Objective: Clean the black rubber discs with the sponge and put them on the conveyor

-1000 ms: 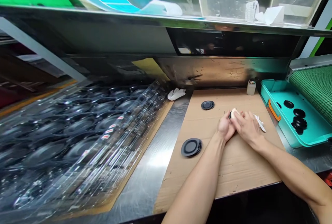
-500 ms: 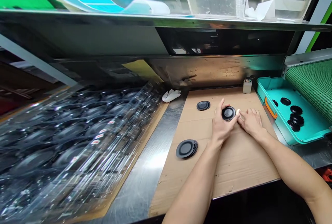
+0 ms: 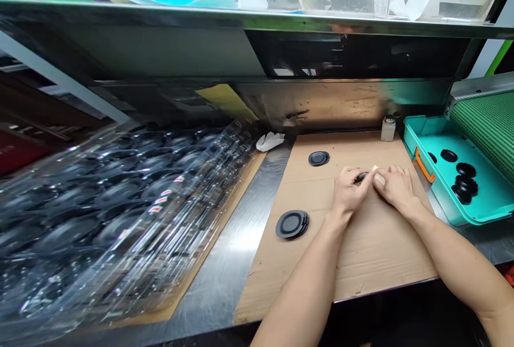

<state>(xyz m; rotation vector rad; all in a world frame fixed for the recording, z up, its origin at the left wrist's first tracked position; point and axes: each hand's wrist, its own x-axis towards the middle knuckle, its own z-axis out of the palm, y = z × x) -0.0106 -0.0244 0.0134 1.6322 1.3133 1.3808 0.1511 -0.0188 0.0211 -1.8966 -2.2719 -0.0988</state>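
My left hand [image 3: 348, 189] is closed around a black round part [image 3: 361, 177], of which only a dark sliver shows between the fingers. Right beside it, my right hand [image 3: 394, 183] pinches a small white piece [image 3: 375, 168] at its fingertips, against the part. Both hands are over a cardboard sheet [image 3: 373, 250]. To their left on the cardboard lie a small pile of black discs [image 3: 318, 158] and, nearer me, a stack of larger black discs [image 3: 292, 224].
A teal tray [image 3: 488, 191] with several black parts stands at the right, below a green conveyor belt [image 3: 488, 117]. A small bottle [image 3: 388, 128] stands at the back. Clear plastic trays [image 3: 120, 202] of dark parts fill the left; a crumpled white tissue [image 3: 270, 141] lies near them.
My left fingers have folded over the black part, which has tilted and is now mostly covered. My right hand stays against it. The whole view has shifted slightly.
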